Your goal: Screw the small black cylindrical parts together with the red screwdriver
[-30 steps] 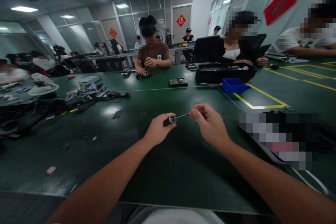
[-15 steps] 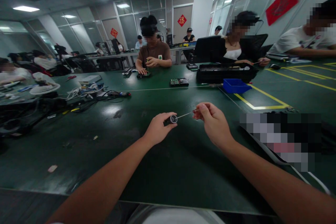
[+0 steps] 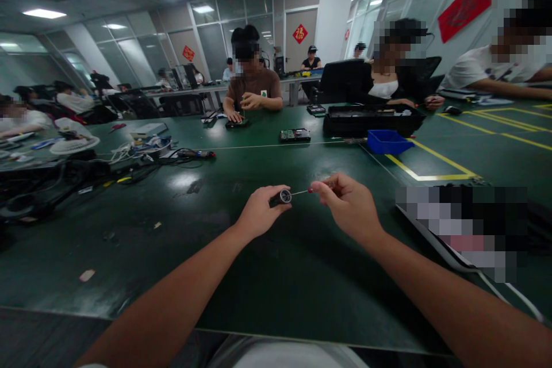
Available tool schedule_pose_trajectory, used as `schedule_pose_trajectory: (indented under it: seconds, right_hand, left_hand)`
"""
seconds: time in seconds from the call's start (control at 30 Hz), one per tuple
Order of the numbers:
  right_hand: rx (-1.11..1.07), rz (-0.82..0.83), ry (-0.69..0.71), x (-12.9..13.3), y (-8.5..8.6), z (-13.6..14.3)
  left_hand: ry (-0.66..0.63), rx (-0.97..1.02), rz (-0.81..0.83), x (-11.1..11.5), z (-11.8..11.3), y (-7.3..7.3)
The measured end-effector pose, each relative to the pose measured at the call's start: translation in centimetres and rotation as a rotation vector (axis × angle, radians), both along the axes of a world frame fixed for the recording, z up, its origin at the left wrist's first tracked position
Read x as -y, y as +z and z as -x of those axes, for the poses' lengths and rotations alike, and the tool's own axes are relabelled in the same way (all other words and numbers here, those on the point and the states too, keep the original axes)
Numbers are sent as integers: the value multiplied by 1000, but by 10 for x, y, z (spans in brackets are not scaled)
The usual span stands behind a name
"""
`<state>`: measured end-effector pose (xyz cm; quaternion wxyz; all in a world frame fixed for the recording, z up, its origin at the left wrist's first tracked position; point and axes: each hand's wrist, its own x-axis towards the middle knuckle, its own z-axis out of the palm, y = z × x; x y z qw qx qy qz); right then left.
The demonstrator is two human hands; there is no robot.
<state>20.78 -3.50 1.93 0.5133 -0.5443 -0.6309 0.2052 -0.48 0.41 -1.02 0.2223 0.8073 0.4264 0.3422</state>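
My left hand (image 3: 257, 211) is closed around a small black cylinder (image 3: 275, 200), whose round, silvery-rimmed open end faces me. From the right, my right hand (image 3: 354, 206) pinches the reddish handle of a thin screwdriver (image 3: 301, 192). Its metal shaft points left, and the tip meets the open end of the cylinder; how deep it goes I cannot make out. Both hands are above the dark green table (image 3: 172, 264).
Beyond my hands are a blue bin (image 3: 389, 142), a long black tray (image 3: 373, 123) and a circuit-board device (image 3: 295, 135). Tangled cables (image 3: 142, 169) lie left. A pixelated object (image 3: 461, 230) lies right. Across the table, a person (image 3: 252, 86) works on a small device.
My right hand has turned slightly and its fingers have come closer to the cylinder, so less screwdriver shaft shows. My left hand has stayed almost still.
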Motion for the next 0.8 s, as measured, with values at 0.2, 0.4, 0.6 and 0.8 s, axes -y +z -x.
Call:
schedule_pose_trajectory:
  seconds: [0.2,0.4,0.6,0.8]
  right_hand:
    - [170,-116,72,5,0,-1]
    - [215,-165,160,6,-1,-3]
    - [235,-66,93,4,0,0]
    - [251,-66,150,4,-2,0]
  left_hand:
    - [9,-3,-6,-2,2,-2]
    - [0,-12,-15,-2,1,-4]
    - [-11,-23,-15,-2,0,-3]
    - [2,3,-5,-2,2,-3]
